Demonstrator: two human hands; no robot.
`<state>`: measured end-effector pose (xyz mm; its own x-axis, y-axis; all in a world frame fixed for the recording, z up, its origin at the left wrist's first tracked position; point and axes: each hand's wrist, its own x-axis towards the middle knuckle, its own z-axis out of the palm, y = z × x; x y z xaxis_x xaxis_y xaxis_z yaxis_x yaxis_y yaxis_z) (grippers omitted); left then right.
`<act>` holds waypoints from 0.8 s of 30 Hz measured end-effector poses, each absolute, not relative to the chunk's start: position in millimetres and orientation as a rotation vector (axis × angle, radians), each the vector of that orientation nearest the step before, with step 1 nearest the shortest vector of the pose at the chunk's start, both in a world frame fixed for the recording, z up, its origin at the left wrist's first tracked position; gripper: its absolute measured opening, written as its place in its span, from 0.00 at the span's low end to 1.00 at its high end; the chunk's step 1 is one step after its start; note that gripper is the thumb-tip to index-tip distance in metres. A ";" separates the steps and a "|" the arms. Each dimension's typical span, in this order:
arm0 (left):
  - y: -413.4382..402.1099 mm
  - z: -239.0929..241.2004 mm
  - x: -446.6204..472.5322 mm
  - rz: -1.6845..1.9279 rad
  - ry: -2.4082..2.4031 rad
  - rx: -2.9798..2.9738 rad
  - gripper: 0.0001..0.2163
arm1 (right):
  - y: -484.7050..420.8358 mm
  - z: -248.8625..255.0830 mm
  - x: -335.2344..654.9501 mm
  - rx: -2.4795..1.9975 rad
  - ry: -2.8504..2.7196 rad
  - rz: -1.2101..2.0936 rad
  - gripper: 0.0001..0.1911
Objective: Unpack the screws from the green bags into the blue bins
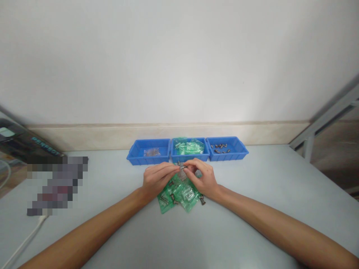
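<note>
My left hand (pixel 157 178) and my right hand (pixel 202 175) meet over the table, just in front of the blue trays. Both pinch a small metal bolt (pixel 182 167) between their fingertips. Beneath the hands lies a heap of small green plastic bags (pixel 179 194) with bolts inside. A loose dark bolt (pixel 202 201) lies by my right wrist. Behind stand three blue trays: the left tray (pixel 148 153) holds one small bag of parts, the middle tray (pixel 190 154) holds green bags, the right tray (pixel 227 150) holds several loose bolts.
The light grey table (pixel 252 186) meets a pale wall at the back. A dark box with lettering (pixel 25 144) and a blurred patch sit at the left. A white cable (pixel 25 241) runs along the front left. A grey metal frame (pixel 325 123) stands at the right.
</note>
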<state>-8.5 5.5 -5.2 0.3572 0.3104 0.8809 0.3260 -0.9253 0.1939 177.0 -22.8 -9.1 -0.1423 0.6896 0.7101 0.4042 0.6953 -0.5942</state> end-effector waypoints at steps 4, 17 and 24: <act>5.4 -4.4 -8.1 -1.665 -0.599 -2.577 0.04 | -22.4 -10.2 177.0 -0.879 -1.778 0.313 0.07; 5.7 -3.4 -8.1 -1.653 -0.600 -2.606 0.04 | -21.1 -11.8 177.7 -0.849 -1.824 0.289 0.06; 6.4 -4.8 -8.6 -1.645 -0.605 -2.613 0.04 | -21.3 -11.1 177.8 -0.851 -1.825 0.305 0.06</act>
<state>-8.6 6.4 -4.8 0.3795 0.3218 0.8674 0.3169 -0.9261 0.2049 177.8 -21.3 -11.1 -0.1958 0.6767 0.7097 0.4089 0.7141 -0.5681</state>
